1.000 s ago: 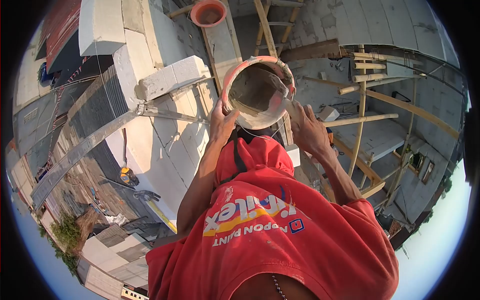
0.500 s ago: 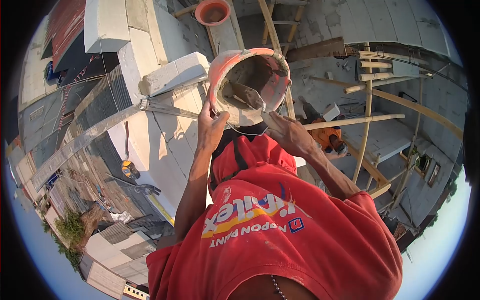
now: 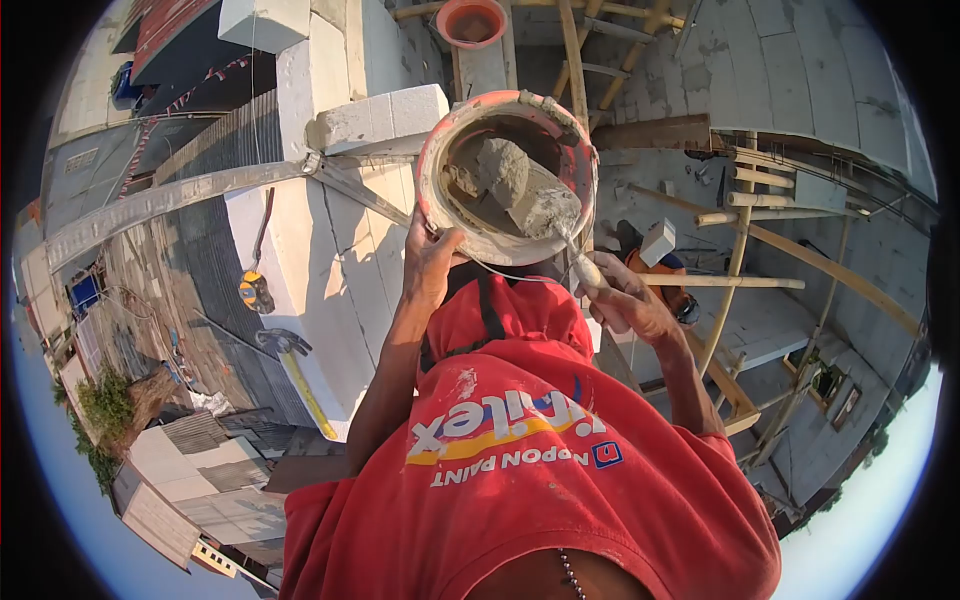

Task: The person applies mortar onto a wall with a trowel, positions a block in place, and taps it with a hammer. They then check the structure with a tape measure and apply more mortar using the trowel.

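My left hand [image 3: 430, 262] is closed on the rim of a mortar-crusted reddish bucket [image 3: 430, 190], at its lower left side. My right hand [image 3: 632, 300] is wrapped round the pale handle of a trowel [image 3: 590, 268] at the bucket's lower right. The trowel's blade is over the bucket's mouth, coated and loaded with grey mortar [image 3: 503, 172]. More wet mortar lies inside the bucket. A thin wire handle hangs along the bucket's near edge.
A second red bucket [image 3: 472, 24] stands beyond. White blocks [image 3: 385, 118] and a metal bar [image 3: 180, 200] are at left, with a hammer [image 3: 300, 375] and tape measure [image 3: 256, 292] on the wall. Bamboo poles [image 3: 742, 240] cross the right; a person in orange [image 3: 662, 285] is below.
The trowel has come up out of the bucket with a lump of mortar on it. My right hand has moved right and my left still grips the rim. The person in orange has shifted.
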Action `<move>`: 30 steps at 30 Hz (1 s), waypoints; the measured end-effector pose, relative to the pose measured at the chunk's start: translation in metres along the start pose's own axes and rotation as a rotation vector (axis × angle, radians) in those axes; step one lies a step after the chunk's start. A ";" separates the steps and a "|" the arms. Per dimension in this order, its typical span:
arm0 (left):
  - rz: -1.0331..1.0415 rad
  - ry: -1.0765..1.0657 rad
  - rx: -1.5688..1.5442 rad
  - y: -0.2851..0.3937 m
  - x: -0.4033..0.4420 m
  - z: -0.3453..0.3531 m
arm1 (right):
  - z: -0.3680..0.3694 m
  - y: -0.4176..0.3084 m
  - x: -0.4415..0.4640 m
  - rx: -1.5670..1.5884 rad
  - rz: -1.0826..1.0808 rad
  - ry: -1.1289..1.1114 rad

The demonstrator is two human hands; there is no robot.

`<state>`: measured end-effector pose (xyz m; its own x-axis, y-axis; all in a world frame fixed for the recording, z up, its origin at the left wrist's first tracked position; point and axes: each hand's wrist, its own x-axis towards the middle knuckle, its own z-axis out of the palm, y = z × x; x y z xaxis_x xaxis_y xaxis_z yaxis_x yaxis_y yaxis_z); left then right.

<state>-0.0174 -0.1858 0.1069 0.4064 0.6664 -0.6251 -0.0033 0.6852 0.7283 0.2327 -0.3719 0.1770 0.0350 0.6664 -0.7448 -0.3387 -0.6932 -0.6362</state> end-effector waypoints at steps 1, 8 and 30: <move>0.023 0.003 -0.008 -0.001 0.000 0.000 | -0.002 -0.003 0.003 -0.056 0.004 0.026; 0.038 0.076 -0.129 0.006 0.005 -0.007 | -0.003 -0.043 0.025 -0.127 0.094 -0.040; -0.110 0.475 -0.365 -0.023 -0.034 -0.060 | 0.130 -0.226 0.348 -0.922 -0.168 -0.536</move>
<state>-0.0856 -0.2067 0.0947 -0.0302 0.5866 -0.8093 -0.3319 0.7579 0.5617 0.1993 0.0520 0.0875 -0.4771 0.6501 -0.5914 0.4788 -0.3721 -0.7952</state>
